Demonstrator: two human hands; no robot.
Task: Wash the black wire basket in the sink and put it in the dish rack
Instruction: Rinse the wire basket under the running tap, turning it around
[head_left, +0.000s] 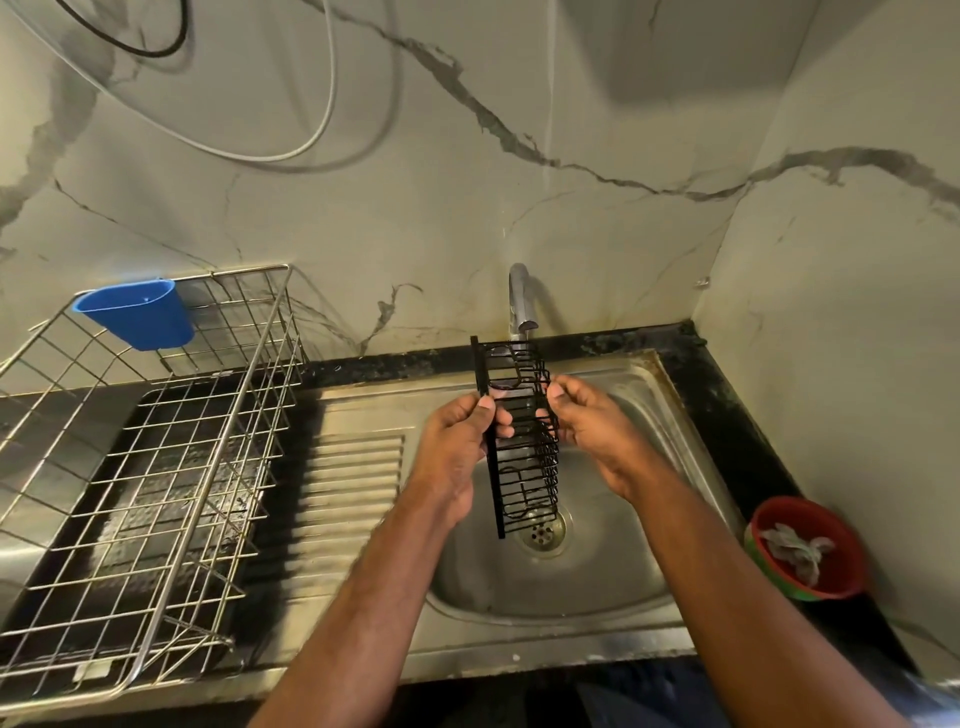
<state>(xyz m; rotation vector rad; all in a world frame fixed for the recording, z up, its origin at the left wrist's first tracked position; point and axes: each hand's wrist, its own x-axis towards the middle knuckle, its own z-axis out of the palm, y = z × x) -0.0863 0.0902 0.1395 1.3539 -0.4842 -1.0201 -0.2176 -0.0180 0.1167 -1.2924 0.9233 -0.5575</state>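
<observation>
No writing can be read anywhere; the dish rack on the worktop is cut off at the left edge, a blue cup hooked on its rim; the left hand pinches the basket by its flat back bar, the right hand curls on its wire front, holding it over the sink, partly hiding the drain; the tap stands behind; the red bowl holds something crumpled, unclear.

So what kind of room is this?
Most likely a home kitchen: a steel sink with a tap, a wire dish rack beside it, and marble-patterned wall tiles.
</observation>
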